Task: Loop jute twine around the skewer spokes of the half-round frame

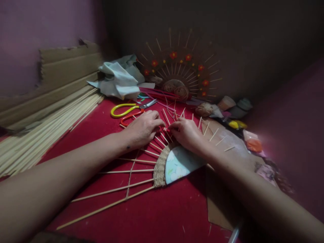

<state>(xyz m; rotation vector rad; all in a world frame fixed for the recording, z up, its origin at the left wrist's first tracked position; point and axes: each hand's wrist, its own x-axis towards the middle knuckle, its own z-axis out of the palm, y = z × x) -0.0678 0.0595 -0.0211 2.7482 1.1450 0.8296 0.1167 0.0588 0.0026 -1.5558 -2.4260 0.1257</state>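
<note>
A half-round fan frame lies on the table, with a pale blue flowered panel, a woven twine band around its curve and thin sticks radiating outward. One line of twine crosses the left sticks. My left hand is closed in a pinch at the upper sticks, apparently on the twine. Close beside it, my right hand pinches the thin brown twine, which loops up behind the fingers. The exact contact between the fingertips is small and partly hidden. My right forearm covers part of the panel.
Scissors with yellow and red handles lie behind my left hand. Many long sticks are heaped at left against cardboard. A crumpled cloth, twine balls and a flowered fan-shaped piece stand at the back.
</note>
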